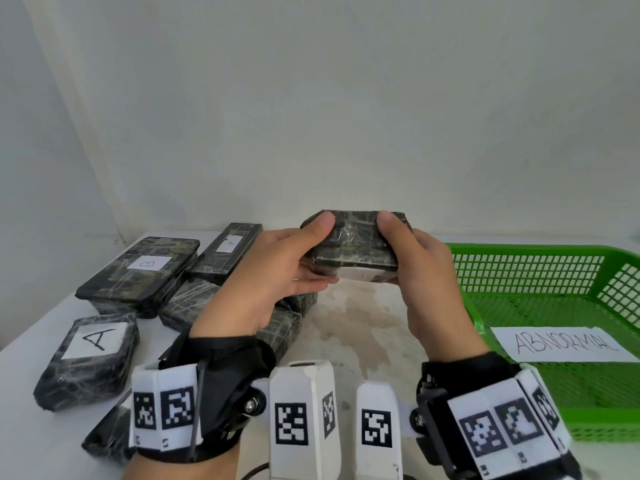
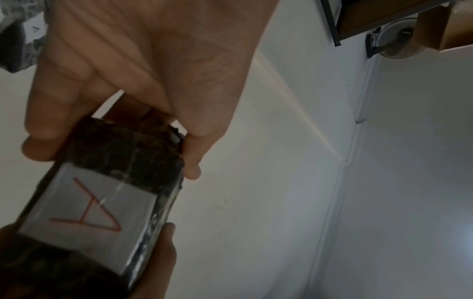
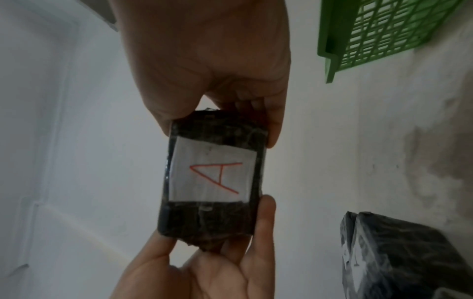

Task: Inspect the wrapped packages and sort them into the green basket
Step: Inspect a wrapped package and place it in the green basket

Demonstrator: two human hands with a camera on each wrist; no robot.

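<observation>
Holding package [image 1: 356, 245] crosswise; label facing down.

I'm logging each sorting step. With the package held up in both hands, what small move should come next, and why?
Probably carry the package rightward over the green basket. Both the left hand and right hand grip it above the table, and its label shows a red A, unlike the black letters elsewhere. The basket's sign reads ABNORMAL.

Head view was bright with soft, even light, faint shadows under the packages [image 1: 135, 275], straight lines bent at the edges, 2 wrist views were dim and grainy, hands dark, wall [image 2: 281, 182] grey, small glare streak on the shiny wrap [image 2: 151, 232]
</observation>
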